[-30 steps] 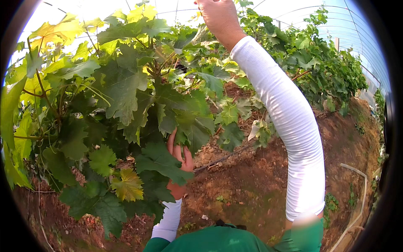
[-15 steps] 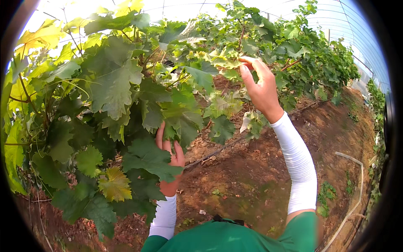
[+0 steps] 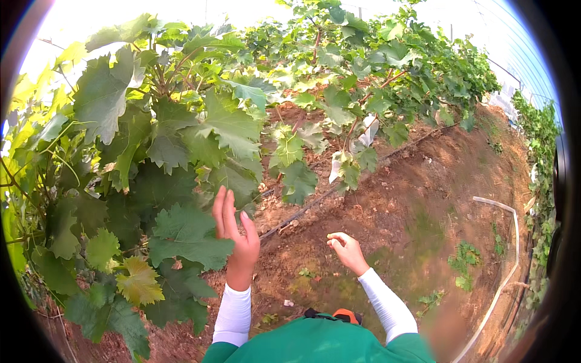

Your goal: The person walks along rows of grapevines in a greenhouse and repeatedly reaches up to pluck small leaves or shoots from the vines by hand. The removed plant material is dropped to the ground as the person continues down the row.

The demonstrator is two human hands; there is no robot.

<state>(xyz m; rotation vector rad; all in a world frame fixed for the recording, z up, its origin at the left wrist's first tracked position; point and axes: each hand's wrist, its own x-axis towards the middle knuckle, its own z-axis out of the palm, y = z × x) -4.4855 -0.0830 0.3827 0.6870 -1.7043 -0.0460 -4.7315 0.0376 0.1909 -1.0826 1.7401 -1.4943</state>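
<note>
My left hand [image 3: 237,239] is raised beside a dense grapevine [image 3: 160,139], fingers stretched up and slightly apart. Its fingertips are next to a broad green leaf [image 3: 192,236] and just below other hanging leaves; whether they touch cannot be told. My right hand [image 3: 348,253] is low over the soil, away from the foliage. Its thumb and fingers are pinched together, with a tiny yellowish bit at the tips, too small to name. A yellowing leaf [image 3: 139,281] hangs low on the near vine.
More vines [image 3: 387,66] run along the row ahead. A thin dark hose [image 3: 302,210] lies along the reddish soil [image 3: 387,212]. At the right, a pale bent pipe [image 3: 514,242] lies on the ground near another green row [image 3: 538,133]. An orange and black object [image 3: 346,316] shows at my waist.
My right hand has come down from the upper leaves to low over the soil, its fingers pinched. My left hand has come out from behind the leaves. The view has shifted slightly.
</note>
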